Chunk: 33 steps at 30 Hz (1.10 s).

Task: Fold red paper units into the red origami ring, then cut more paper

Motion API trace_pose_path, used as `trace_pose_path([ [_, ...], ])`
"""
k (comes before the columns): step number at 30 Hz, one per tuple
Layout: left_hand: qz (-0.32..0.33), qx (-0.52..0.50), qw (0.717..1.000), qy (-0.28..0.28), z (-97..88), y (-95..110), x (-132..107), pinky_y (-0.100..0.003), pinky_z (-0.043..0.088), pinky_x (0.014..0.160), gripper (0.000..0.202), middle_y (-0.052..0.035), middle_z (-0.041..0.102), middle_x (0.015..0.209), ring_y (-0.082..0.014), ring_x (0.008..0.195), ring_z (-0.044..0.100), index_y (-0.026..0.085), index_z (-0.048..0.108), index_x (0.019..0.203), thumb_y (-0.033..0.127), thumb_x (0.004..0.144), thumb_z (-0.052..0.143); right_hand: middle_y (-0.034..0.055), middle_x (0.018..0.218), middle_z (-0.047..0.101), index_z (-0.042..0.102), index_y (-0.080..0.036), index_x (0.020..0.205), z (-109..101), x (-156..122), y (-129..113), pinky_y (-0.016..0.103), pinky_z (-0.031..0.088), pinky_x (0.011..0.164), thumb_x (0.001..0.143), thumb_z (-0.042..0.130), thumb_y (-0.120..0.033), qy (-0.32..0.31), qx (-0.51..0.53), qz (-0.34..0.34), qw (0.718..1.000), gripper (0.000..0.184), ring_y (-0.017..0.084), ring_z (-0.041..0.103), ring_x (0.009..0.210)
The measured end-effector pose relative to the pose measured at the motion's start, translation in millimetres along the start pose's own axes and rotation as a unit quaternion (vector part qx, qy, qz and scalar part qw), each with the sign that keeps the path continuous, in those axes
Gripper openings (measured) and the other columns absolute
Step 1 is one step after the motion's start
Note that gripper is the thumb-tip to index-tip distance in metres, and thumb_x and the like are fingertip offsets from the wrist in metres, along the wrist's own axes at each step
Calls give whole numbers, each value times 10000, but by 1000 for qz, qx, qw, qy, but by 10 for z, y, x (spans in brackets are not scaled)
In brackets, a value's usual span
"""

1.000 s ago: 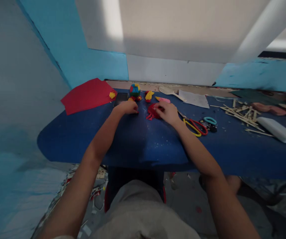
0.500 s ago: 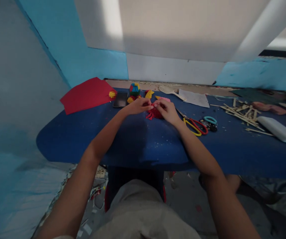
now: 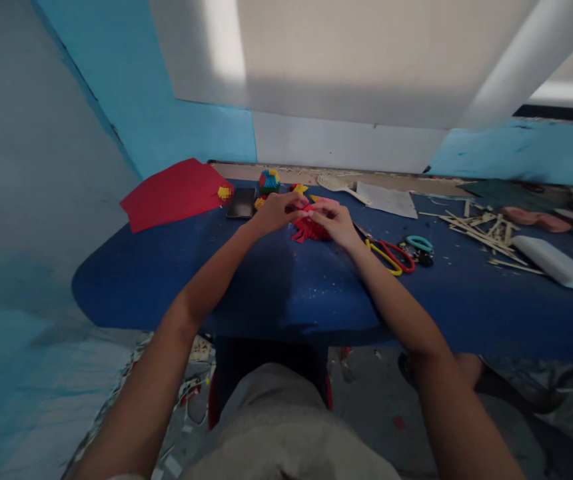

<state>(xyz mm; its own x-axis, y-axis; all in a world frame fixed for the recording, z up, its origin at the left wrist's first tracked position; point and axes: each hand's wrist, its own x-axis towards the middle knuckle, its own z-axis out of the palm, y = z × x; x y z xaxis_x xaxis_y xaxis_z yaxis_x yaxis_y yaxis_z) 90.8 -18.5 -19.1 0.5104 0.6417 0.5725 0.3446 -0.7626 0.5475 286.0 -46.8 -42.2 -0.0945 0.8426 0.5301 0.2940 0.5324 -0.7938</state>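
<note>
My left hand point(image 3: 277, 212) and my right hand point(image 3: 338, 224) meet over the blue tabletop, fingertips pinched together. Between them is a small red piece of craft material point(image 3: 306, 209), partly covered by the fingers. Below lies a pile of red fringed strips point(image 3: 308, 231); whether it is joined to the held piece I cannot tell. Just behind the hands are yellow folded pieces point(image 3: 299, 189) and a small multicoloured ball point(image 3: 269, 181). Scissors with red and yellow handles point(image 3: 398, 255) lie beside my right forearm.
A red sheet point(image 3: 174, 193) and a dark phone point(image 3: 241, 203) lie to the left. Toward the right are a white slotted spatula point(image 3: 339, 185), a pale sheet point(image 3: 386, 200), cutters with a teal handle point(image 3: 419, 243), scattered wooden sticks point(image 3: 491, 230) and a white tool point(image 3: 556, 260).
My fingers have shifted slightly around the red piece, and the left hand is turned a little more. The red fringed strips show more spread out below. The view has tilted slightly.
</note>
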Motion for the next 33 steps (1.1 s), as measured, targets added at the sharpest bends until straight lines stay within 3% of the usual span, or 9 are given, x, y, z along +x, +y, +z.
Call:
trace_pose_path([
  [5,-43,1,999,-12,-40,61,-3,-218,505,687,237,-60,770,833,-132,733,691,129,743,988,289,814,721,24,811,749,739,-215,809,25,1,-17,328,535,707,719,743,-457,50,20,11,999,259,164,663,743],
  [11,-26,23,999,-27,-50,81,4,-209,445,619,139,-35,756,747,-109,644,642,138,775,894,229,828,693,36,798,749,716,-203,843,29,-8,2,335,572,714,712,754,-487,39,64,37,996,315,172,705,736],
  [17,-35,23,999,-19,-24,80,17,-215,424,592,97,-21,739,704,-103,604,604,148,771,820,218,798,708,30,752,731,713,-197,806,53,12,29,319,545,666,707,774,-460,56,63,47,995,288,157,669,672],
  [21,-59,16,998,-10,-51,138,7,-217,421,593,89,-19,720,699,-104,619,599,138,740,782,214,791,694,1,694,691,695,-206,764,97,13,12,304,513,635,753,742,-408,79,48,2,996,208,135,617,618],
  [24,-65,12,997,-48,-59,189,-5,-215,409,590,135,-10,685,682,-95,609,576,128,696,765,225,840,641,-10,702,675,699,-212,737,109,-13,-20,296,501,654,759,734,-353,94,36,-46,994,147,130,601,649],
  [27,-62,30,992,-106,-1,226,-2,-222,404,590,250,4,620,623,-97,579,547,139,613,690,225,915,543,-22,704,658,693,-218,761,116,-22,-18,282,483,628,767,726,-367,105,38,-43,993,153,122,579,630],
  [33,-58,133,988,-49,177,257,19,-283,461,719,234,-25,611,701,-164,724,620,167,546,729,212,950,482,-24,712,621,609,-241,903,158,13,76,287,501,624,827,672,-500,134,40,-60,988,277,129,583,620],
])
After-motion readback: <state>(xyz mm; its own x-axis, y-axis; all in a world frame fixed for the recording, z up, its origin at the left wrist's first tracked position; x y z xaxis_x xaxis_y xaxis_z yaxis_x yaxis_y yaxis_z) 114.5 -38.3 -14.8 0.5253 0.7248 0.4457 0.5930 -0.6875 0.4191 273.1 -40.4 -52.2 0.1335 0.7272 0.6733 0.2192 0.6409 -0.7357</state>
